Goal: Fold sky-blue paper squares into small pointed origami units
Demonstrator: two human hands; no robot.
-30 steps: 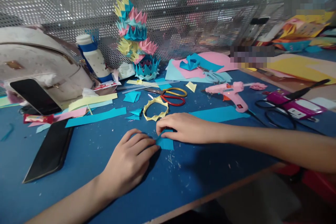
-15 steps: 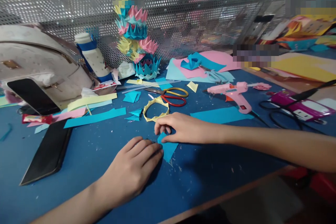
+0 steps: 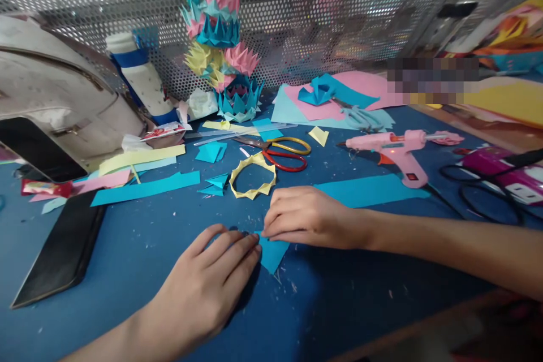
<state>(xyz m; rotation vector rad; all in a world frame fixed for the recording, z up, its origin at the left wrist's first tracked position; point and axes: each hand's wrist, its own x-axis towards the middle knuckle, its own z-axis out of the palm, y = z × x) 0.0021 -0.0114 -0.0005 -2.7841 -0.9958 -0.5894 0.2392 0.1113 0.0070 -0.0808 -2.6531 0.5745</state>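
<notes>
Blue paper piece (image 3: 271, 253): small, folded to a downward point, lying flat on the blue table (image 3: 139, 249) at lower centre of the frame. Both hands are on it.

Right hand (image 3: 311, 218): enters from the right edge, palm down, fingers together and curled, tips pressing the upper edge of the paper piece. Most of the piece's top is hidden under these fingers.

Left hand (image 3: 207, 283): enters from the lower left, palm down, fingers extended and close together, tips touching the left edge of the paper piece. Nothing is gripped; the fingers lie flat on paper and table.

Surroundings:
- Yellow paper ring (image 3: 253, 176), zigzag-edged, just above the right hand, centre of frame.
- Scissors (image 3: 278, 153) with yellow and red handles, just beyond the ring.
- Pink glue gun (image 3: 392, 147) at right of centre, lying on its side; black cable trails to the right.
- Long blue paper strip (image 3: 373, 189) lies behind the right wrist; another blue strip (image 3: 146, 188) at left of centre.
- Black phone (image 3: 59, 254) flat on the table, lower left.
- Stacked paper flowers (image 3: 220, 39) in pink, yellow and blue, upper centre, against the perforated metal screen (image 3: 339, 11).
- White bag (image 3: 55, 90) at upper left, white bottle (image 3: 138, 76) just beside it.
- Loose pink and blue sheets (image 3: 331, 104) upper right of centre.
</notes>
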